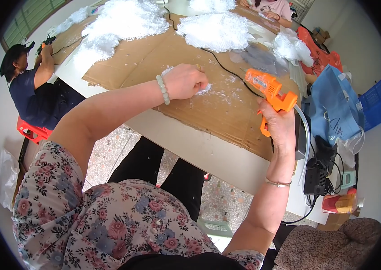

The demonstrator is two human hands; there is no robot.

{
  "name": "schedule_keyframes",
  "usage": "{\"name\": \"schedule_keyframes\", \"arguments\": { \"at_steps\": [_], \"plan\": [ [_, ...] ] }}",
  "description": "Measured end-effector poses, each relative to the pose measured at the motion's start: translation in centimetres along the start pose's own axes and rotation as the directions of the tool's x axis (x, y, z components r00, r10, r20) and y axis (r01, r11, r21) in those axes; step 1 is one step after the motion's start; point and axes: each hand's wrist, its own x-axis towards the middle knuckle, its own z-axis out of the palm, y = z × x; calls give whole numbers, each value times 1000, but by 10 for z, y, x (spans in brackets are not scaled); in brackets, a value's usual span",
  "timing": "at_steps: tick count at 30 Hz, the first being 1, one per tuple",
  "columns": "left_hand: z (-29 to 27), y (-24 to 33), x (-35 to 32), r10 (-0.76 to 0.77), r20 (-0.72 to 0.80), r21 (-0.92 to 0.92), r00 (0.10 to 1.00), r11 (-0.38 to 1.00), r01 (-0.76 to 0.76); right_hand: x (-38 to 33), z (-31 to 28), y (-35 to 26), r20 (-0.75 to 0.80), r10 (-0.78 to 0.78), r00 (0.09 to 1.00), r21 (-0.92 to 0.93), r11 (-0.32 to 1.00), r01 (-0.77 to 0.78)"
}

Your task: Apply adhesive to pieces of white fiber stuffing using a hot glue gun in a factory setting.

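My right hand (279, 123) is wrapped round the handle of an orange glue gun (264, 85), held up over the right side of the table with its nozzle tilted up and left. A pale flexible length (306, 135) hangs down from behind the gun. Above the cardboard, my left hand (183, 82) is closed, with fingertips pinched at a small white wispy piece (205, 89). The fingers partly hide that piece. Thin white shreds (226, 95) lie scattered on the brown cardboard (219, 119) between both hands.
Fluffy white heaps (125, 22) cover the far table, with another pile (215, 30) nearby. A black cord (224, 67) crosses the cardboard. Blue bag (334, 103), red bag (318, 54) and black adapter (315, 181) are at right. One co-worker (31, 85) sits left, another (273, 11) opposite.
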Motion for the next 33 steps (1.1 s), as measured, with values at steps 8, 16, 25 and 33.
{"name": "schedule_keyframes", "arguments": {
  "at_steps": [8,16,25,33],
  "plan": [
    [-1,12,9,-114,-65,-66,991,992,110,1,-4,1,-6,8,1000,57,998,-7],
    [15,11,8,-86,-31,87,996,992,88,2,-3,5,12,-6,1000,8,1000,6],
    [11,8,4,-78,-104,47,991,995,83,2,-2,6,21,-14,1000,7,1000,14],
    [13,13,7,-84,-44,169,996,981,90,3,3,4,31,23,999,-4,1000,-23]
  ]
}}
